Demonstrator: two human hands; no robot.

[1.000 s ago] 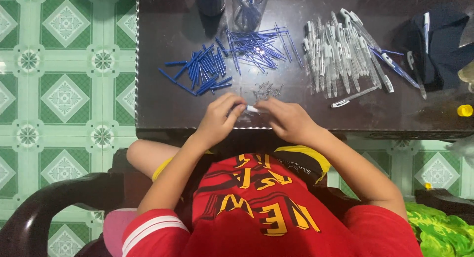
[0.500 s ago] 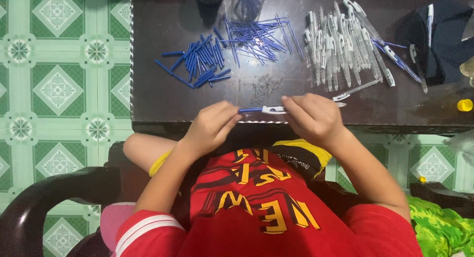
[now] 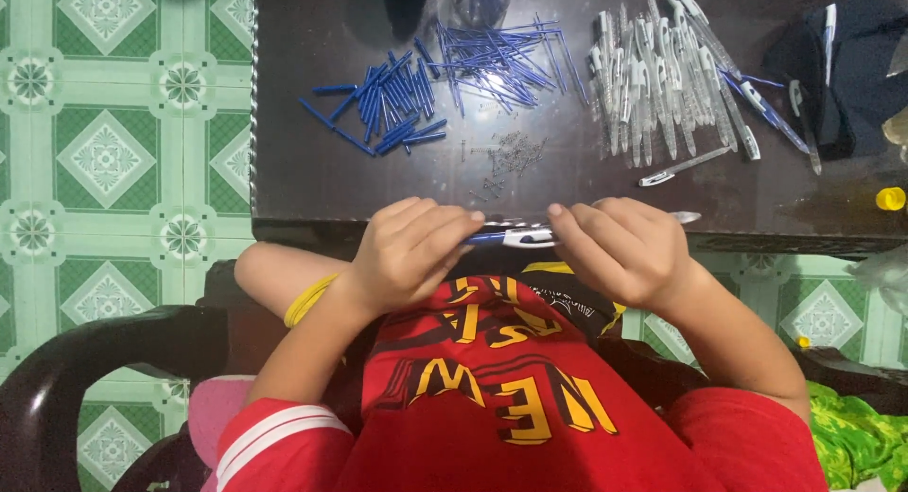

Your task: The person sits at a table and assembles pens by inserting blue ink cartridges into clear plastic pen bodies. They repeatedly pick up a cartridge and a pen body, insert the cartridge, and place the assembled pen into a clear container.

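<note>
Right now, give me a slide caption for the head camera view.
Left hand and right hand hold a pen at a dark table's edge, beyond it blue refills and clear barrels.

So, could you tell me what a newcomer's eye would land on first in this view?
Probably the two hands, left hand and right hand, gripping one blue-and-clear pen at the near edge of the dark table. Behind them lie blue pen parts, thin blue refills and a row of clear pen barrels.
</note>
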